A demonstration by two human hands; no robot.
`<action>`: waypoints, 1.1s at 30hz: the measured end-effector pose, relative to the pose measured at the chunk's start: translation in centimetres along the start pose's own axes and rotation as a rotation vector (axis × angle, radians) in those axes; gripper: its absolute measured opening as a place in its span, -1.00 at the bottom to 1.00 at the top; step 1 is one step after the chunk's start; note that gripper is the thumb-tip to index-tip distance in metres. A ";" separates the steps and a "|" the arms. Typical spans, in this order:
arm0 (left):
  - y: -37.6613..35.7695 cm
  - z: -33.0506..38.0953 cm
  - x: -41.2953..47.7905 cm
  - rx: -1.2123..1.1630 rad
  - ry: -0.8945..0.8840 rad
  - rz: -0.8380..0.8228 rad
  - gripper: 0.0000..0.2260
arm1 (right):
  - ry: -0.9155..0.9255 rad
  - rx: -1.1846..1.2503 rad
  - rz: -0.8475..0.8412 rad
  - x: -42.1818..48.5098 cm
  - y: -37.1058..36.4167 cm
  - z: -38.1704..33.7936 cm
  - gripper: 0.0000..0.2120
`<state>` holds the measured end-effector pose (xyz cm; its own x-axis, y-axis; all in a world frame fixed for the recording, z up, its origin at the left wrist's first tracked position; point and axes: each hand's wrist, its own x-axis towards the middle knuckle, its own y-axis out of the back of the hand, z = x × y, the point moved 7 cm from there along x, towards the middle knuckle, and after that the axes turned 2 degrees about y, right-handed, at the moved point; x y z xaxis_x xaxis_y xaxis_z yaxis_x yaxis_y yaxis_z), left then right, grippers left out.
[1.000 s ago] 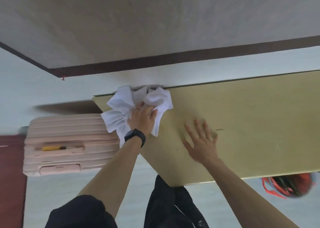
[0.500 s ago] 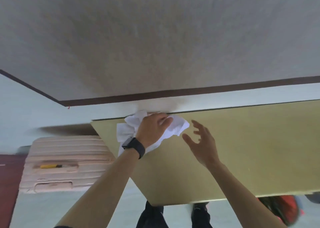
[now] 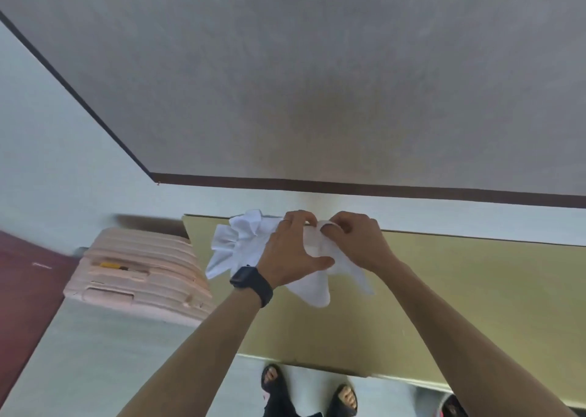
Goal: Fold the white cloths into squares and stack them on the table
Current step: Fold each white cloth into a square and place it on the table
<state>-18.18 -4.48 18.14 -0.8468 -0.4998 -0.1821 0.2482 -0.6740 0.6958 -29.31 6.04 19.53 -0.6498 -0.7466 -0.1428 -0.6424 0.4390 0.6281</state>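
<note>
A crumpled bunch of white cloths (image 3: 241,245) lies at the far left corner of the yellow-green table (image 3: 459,290). My left hand (image 3: 291,251), with a black watch on the wrist, grips the cloth from above. Beside it my right hand (image 3: 355,239) pinches an edge of the same white cloth at the table's far edge. A loose flap of cloth (image 3: 312,286) hangs down toward me under both hands. How many cloths are in the bunch cannot be told.
A pink hard-shell suitcase (image 3: 139,271) lies on the floor left of the table, with a yellow tool (image 3: 111,265) on it. The wall stands close behind the table. My sandalled feet (image 3: 310,391) show under the near edge. A red object (image 3: 453,407) sits at the bottom right.
My right hand rose from the tabletop and took hold of the cloth next to my left hand. The cloth bunch shifted right and part of it now hangs down. The camera tilted.
</note>
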 end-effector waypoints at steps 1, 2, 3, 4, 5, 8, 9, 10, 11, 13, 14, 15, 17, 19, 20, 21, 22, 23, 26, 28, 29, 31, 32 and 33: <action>-0.7 0.7 -0.5 0.075 -0.020 0.021 -0.36 | 0.015 -0.023 -0.026 -0.3 0.2 0.0 -0.84; -1.2 1.2 -0.7 0.111 -0.030 0.053 -0.38 | 0.031 -0.050 -0.043 -0.6 0.5 0.0 -0.82; -1.3 1.6 -0.9 0.129 -0.046 0.098 -0.47 | 0.042 -0.072 -0.056 -1.0 0.8 0.2 -0.80; -1.2 2.0 -1.1 0.148 -0.066 0.134 -0.59 | 0.042 -0.083 -0.068 -1.3 1.1 0.5 -0.79; -1.1 2.3 -1.2 0.174 -0.099 0.154 -0.69 | 0.037 -0.084 -0.074 -1.7 1.5 0.9 -0.80; -0.5 2.4 -1.3 0.219 -0.147 0.127 -0.77 | 0.031 -0.125 -0.090 -2.9 2.7 2.4 -0.85; -0.2 2.2 -1.3 0.235 -0.146 0.124 -0.77 | 0.036 -0.170 -0.104 -3.3 3.0 3.2 -0.87; 0.1 2.0 -1.3 0.260 -0.149 0.124 -0.77 | 0.038 -0.223 -0.115 -3.8 3.2 4.0 -0.87; 0.4 1.9 -1.4 0.288 -0.151 0.123 -0.76 | 0.031 -0.272 -0.119 -4.2 3.4 5.0 -0.87; 0.7 1.8 -1.7 0.340 -0.155 0.132 -0.76 | 0.010 -0.323 -0.093 -5.3 3.7 7.1 -0.85; 0.8 1.6 -1.8 0.361 -0.152 0.143 -0.77 | 0.004 -0.325 -0.075 -5.9 3.9 8.1 -0.85; 0.8 1.4 -2.0 0.385 -0.142 0.155 -0.77 | -0.001 -0.320 -0.058 -6.5 4.0 8.9 -0.84; 0.7 0.6 -2.4 0.418 -0.103 0.169 -0.76 | -0.016 -0.330 -0.035 -7.6 4.0 10.2 -0.83; 0.3 -0.4 -2.7 0.416 -0.066 0.164 -0.75 | -0.038 -0.395 -0.014 -8.4 3.7 11.1 -0.81; 0.0 -0.7 -2.9 0.403 -0.049 0.155 -0.75 | -0.049 -0.422 -0.003 -8.6 3.6 11.5 -0.80; -0.3 -0.8 -3.1 0.383 -0.038 0.149 -0.75 | -0.062 -0.425 0.006 -8.8 3.4 11.8 -0.80; -0.6 -0.8 -3.3 0.350 -0.028 0.146 -0.76 | -0.070 -0.401 0.015 -9.0 3.3 11.9 -0.80; -0.7 -0.6 -3.4 0.316 -0.021 0.146 -0.77 | -0.071 -0.367 0.021 -9.0 3.0 12.0 -0.81; -0.8 -0.2 -3.3 0.316 -0.018 0.167 -0.77 | -0.027 -0.349 0.025 -8.9 2.4 11.6 -0.77; -0.4 -0.5 -3.0 0.365 -0.010 0.174 -0.76 | -0.035 -0.374 0.027 -8.7 2.5 11.6 -0.77; -0.1 -0.8 -3.0 0.395 -0.007 0.172 -0.75 | -0.046 -0.379 0.035 -8.6 2.7 11.7 -0.79; 0.3 -1.4 -3.1 0.468 -0.023 0.159 -0.74 | -0.033 -0.395 0.079 -8.5 3.3 11.8 -0.81; 0.3 -1.7 -3.2 0.485 -0.033 0.151 -0.74 | -0.013 -0.399 0.108 -8.6 3.6 11.8 -0.83; 0.3 -2.0 -3.5 0.475 -0.035 0.139 -0.74 | 0.013 -0.389 0.132 -8.8 3.7 11.8 -0.84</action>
<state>-14.16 -4.03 17.63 -0.8384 -0.5429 -0.0474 0.1248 -0.2760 0.9530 -30.76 20.11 14.12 -0.7096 -0.7038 -0.0329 -0.3506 0.3121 0.8830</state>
